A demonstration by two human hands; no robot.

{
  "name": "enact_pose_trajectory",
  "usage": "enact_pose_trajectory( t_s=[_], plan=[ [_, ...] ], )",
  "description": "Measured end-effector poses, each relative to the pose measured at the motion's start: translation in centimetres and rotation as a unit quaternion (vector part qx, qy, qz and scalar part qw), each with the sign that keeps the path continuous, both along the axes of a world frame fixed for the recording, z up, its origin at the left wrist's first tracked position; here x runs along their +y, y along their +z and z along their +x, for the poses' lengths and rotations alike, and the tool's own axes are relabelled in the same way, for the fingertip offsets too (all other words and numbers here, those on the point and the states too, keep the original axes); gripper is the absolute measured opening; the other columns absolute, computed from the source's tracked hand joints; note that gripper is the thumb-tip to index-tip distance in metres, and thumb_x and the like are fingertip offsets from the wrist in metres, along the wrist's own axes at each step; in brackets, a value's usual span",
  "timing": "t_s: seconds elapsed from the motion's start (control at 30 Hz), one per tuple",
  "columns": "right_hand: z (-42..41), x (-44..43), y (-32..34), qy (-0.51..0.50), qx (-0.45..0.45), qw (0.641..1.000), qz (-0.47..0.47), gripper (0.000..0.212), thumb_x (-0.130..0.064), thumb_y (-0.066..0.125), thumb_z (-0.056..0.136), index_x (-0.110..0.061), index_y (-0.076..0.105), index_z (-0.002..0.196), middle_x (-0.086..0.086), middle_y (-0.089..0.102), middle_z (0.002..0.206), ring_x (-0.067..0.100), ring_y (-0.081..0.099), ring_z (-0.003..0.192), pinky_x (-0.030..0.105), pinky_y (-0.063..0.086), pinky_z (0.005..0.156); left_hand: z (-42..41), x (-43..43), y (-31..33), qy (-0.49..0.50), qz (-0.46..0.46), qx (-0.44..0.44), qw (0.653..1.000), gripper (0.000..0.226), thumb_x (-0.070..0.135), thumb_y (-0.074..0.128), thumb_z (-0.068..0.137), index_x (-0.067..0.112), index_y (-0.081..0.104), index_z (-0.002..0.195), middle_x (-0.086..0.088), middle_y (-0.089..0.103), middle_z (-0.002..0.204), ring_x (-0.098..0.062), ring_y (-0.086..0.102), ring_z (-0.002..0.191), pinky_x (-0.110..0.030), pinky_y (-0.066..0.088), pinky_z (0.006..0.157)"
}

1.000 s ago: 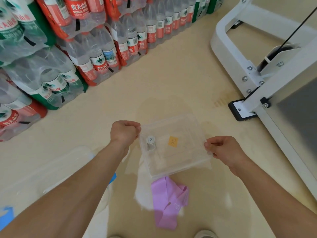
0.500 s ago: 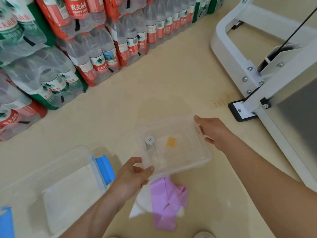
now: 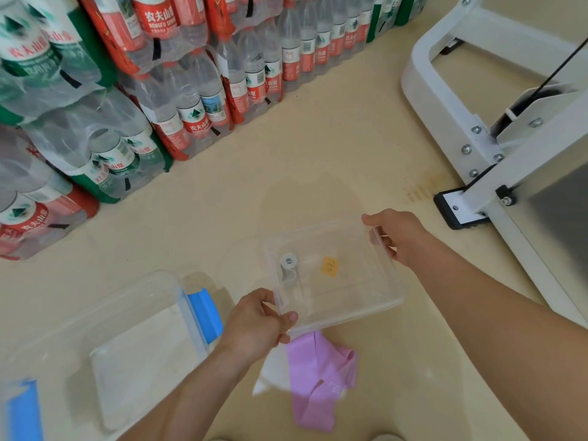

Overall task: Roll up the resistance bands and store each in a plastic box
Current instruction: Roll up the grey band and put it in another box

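Left hand (image 3: 257, 326) pinches the near-left corner of a clear box (image 3: 350, 297); right hand (image 3: 399, 237) grips its far-right corner. Hands well apart, box held between them over the floor (image 3: 318, 160), slightly tilted. Inside: small grey roll (image 3: 289, 264) by the left wall; yellow sticker (image 3: 330, 266) on the base. Purple band (image 3: 318, 377) lies crumpled on the floor just beneath, partly over a white sheet (image 3: 270, 374). Larger bin (image 3: 136, 361) with a blue latch (image 3: 205, 316) sits left.

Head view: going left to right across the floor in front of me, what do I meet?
Large clear bin with blue latches → left hand → small clear plastic box → right hand → white machine frame. The purple resistance band overlaps the box's span, so I leave it out.
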State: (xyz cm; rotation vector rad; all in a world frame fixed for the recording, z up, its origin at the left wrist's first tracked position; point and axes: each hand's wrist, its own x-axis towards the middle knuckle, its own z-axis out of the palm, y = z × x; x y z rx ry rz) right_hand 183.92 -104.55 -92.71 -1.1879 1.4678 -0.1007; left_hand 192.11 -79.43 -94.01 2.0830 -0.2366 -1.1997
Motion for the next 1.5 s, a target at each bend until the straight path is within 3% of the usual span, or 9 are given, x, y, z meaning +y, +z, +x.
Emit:
enact_pose_trajectory(
  t_s=[0.27, 0.47, 0.67, 0.8, 0.97, 1.17, 1.33, 1.43, 1.5],
  plan=[
    [-1.2, 0.3, -1.4, 0.047, 0.028, 0.998, -0.043, 0.047, -0.051, 0.058, 0.085, -0.005, 0.066, 0.094, 0.008, 0.061, 0.082, 0.020, 0.055, 0.067, 0.026, 0.034, 0.054, 4.8, -2.7, 0.6, 0.131, -0.072, -0.016, 0.989, 0.030, 0.040, 0.058, 0.090, 0.011, 0.065, 0.091, -0.006, 0.064, 0.077, -0.020, 0.062, 0.066, -0.030, 0.048, 0.064],
    [-2.3, 1.1, -2.0, 0.057, -0.005, 0.990, -0.132, 0.034, -0.039, 0.060, 0.090, -0.007, 0.071, 0.084, 0.005, 0.062, 0.067, 0.015, 0.055, 0.058, 0.026, 0.040, 0.060, 6.2, -5.1, -0.2, 0.072, -0.072, -0.061, 0.993, 0.033, 0.038, 0.047, 0.096, 0.006, 0.054, 0.096, -0.009, 0.062, 0.068, -0.023, 0.058, 0.056, -0.030, 0.048, 0.060],
    [-1.9, 1.3, -2.5, 0.096, 0.036, 0.975, -0.198, 0.038, -0.039, 0.056, 0.092, -0.007, 0.070, 0.075, 0.004, 0.059, 0.059, 0.026, 0.059, 0.069, 0.031, 0.045, 0.067, 6.4, -5.8, -0.9, 0.052, -0.045, -0.107, 0.992, 0.030, 0.029, 0.043, 0.098, 0.000, 0.054, 0.097, -0.011, 0.062, 0.068, -0.027, 0.059, 0.062, -0.046, 0.054, 0.084],
    [-3.6, 1.5, -1.8, 0.121, 0.014, 0.985, -0.124, 0.055, -0.040, 0.049, 0.095, 0.013, 0.061, 0.099, 0.011, 0.059, 0.077, 0.025, 0.054, 0.073, 0.029, 0.039, 0.068, 6.1, -4.9, 0.1, 0.083, -0.056, -0.026, 0.995, 0.034, 0.034, 0.047, 0.096, 0.002, 0.056, 0.105, -0.011, 0.062, 0.081, -0.023, 0.059, 0.063, -0.033, 0.049, 0.066],
    [-7.2, 2.8, -1.1, 0.156, -0.014, 0.986, -0.051, 0.034, -0.037, 0.052, 0.095, -0.010, 0.072, 0.101, 0.002, 0.070, 0.089, 0.011, 0.062, 0.074, 0.019, 0.041, 0.066, 3.6, -1.7, -0.3, 0.063, -0.052, 0.049, 0.995, 0.024, 0.032, 0.062, 0.089, 0.011, 0.059, 0.098, -0.006, 0.064, 0.081, -0.016, 0.060, 0.060, -0.028, 0.050, 0.063],
    [-6.6, 3.9, -1.4, 0.123, 0.005, 0.981, -0.152, 0.026, -0.024, 0.055, 0.094, -0.007, 0.072, 0.083, 0.002, 0.066, 0.076, 0.020, 0.060, 0.076, 0.025, 0.043, 0.072, 2.7, -1.6, -0.2, 0.049, -0.067, 0.010, 0.996, 0.013, 0.016, 0.056, 0.094, 0.007, 0.053, 0.085, -0.009, 0.055, 0.072, -0.017, 0.054, 0.055, -0.029, 0.047, 0.060],
    [-7.6, 4.8, -1.0, 0.067, -0.017, 0.993, -0.093, 0.028, -0.034, 0.049, 0.096, -0.015, 0.069, 0.093, 0.001, 0.066, 0.087, 0.017, 0.060, 0.084, 0.026, 0.040, 0.075, 2.4, -0.8, 0.7, 0.086, -0.072, 0.038, 0.993, 0.011, 0.020, 0.053, 0.094, 0.013, 0.058, 0.089, -0.004, 0.060, 0.073, -0.017, 0.059, 0.058, -0.027, 0.046, 0.060],
    [-10.4, 6.4, -1.5, -0.028, -0.002, 0.992, -0.120, 0.019, -0.021, 0.049, 0.092, -0.011, 0.065, 0.089, 0.007, 0.063, 0.084, 0.021, 0.059, 0.080, 0.024, 0.038, 0.064, 1.1, 2.1, 0.1, 0.126, -0.075, -0.023, 0.989, 0.019, 0.007, 0.048, 0.090, 0.019, 0.059, 0.081, -0.003, 0.060, 0.070, -0.021, 0.056, 0.062, -0.030, 0.046, 0.064],
    [-12.6, 8.8, -2.7, -0.014, 0.038, 0.989, -0.139, 0.013, -0.009, 0.053, 0.086, -0.010, 0.062, 0.077, 0.008, 0.063, 0.080, 0.023, 0.058, 0.077, 0.024, 0.038, 0.060, -1.2, 4.3, -1.1, 0.010, -0.047, -0.109, 0.993, 0.034, -0.004, 0.048, 0.080, 0.024, 0.062, 0.066, 0.010, 0.062, 0.062, -0.014, 0.057, 0.060, -0.026, 0.046, 0.065]
  ],
)
